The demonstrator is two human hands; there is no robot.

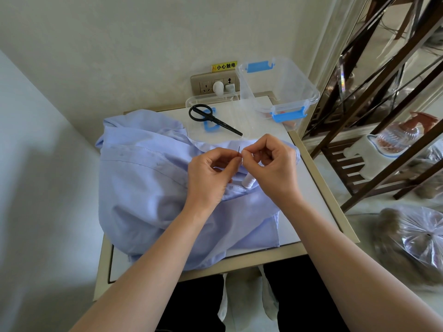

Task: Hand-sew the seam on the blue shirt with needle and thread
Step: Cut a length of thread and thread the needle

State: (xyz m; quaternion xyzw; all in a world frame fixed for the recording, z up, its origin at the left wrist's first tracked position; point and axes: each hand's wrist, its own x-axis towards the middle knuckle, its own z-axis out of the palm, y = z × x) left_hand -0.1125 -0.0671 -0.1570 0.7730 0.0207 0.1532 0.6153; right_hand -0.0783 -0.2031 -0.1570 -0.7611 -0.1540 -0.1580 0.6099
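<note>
Pale blue cotton, the blue shirt (148, 183) lies rumpled over most of the small table (309, 178), with one stitched hem running between the person's wrists. Above it the left hand (211, 176) pinches the needle (239, 151) upright between thumb and forefinger. The right hand (271, 166) is closed to a fine pinch just right of the needle's top, probably on the thread end, though the thread is too thin to make out. A white spool (248, 181) rests on the shirt between the hands.

By the look of it the needle is being threaded and no stitch is in yet. The cloth looks light and limp and would likely slide and bunch, so it is best held at the hem, close on either side of the seam. The needle is small, slick and sharp, and wants a firm grip at mid-shaft.

Black scissors (212, 118) lie at the far side, left of a clear box (280, 89).
</note>
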